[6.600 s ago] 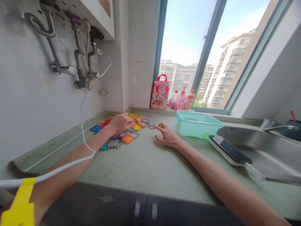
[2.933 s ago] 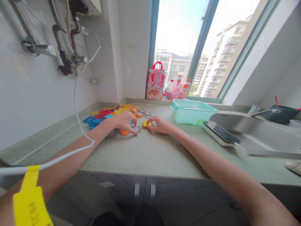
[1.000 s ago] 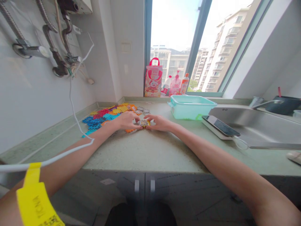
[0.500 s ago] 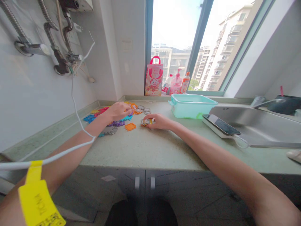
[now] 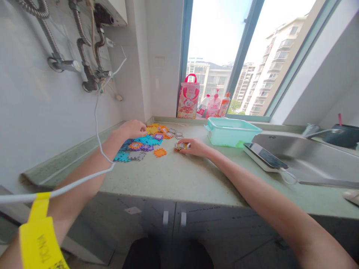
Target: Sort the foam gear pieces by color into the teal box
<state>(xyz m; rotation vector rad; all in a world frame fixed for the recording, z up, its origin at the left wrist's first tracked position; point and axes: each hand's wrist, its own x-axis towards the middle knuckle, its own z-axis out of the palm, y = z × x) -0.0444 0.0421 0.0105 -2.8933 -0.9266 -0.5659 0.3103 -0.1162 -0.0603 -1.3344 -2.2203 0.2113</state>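
Small joined stack of flat notched plastic tiles, yellow and grey [image 5: 180,145], is sitting on the pale green speckled countertop [image 5: 179,175], just left of the mint-green plastic tub [image 5: 232,131]. Right hand [image 5: 195,147] is pinching it, fingers closed around its right edge.

Handling, my read: very light, stiff thin plastic, toothed edges giving decent friction. Probably not fragile, but slotted joints look likely to pop apart if twisted. Best hold looks like thumb and fingertip across the flat faces, near the joint, not on a single tooth.

Left hand [image 5: 131,129] is reaching over the spread of loose multicoloured notched tiles [image 5: 143,142], left of the tub; fingers curled down together, can't tell whether they're clamped on a piece. One orange tile [image 5: 160,152] is lying apart from that spread, between it and the stack.

Further out: white tablet-like device [image 5: 265,157] is resting right of the tub on the steel sink [image 5: 311,160] edge. Pink printed bag and bottles [image 5: 204,102] are standing behind the tub on the sill. White cable [image 5: 98,123] is draping over the left forearm.
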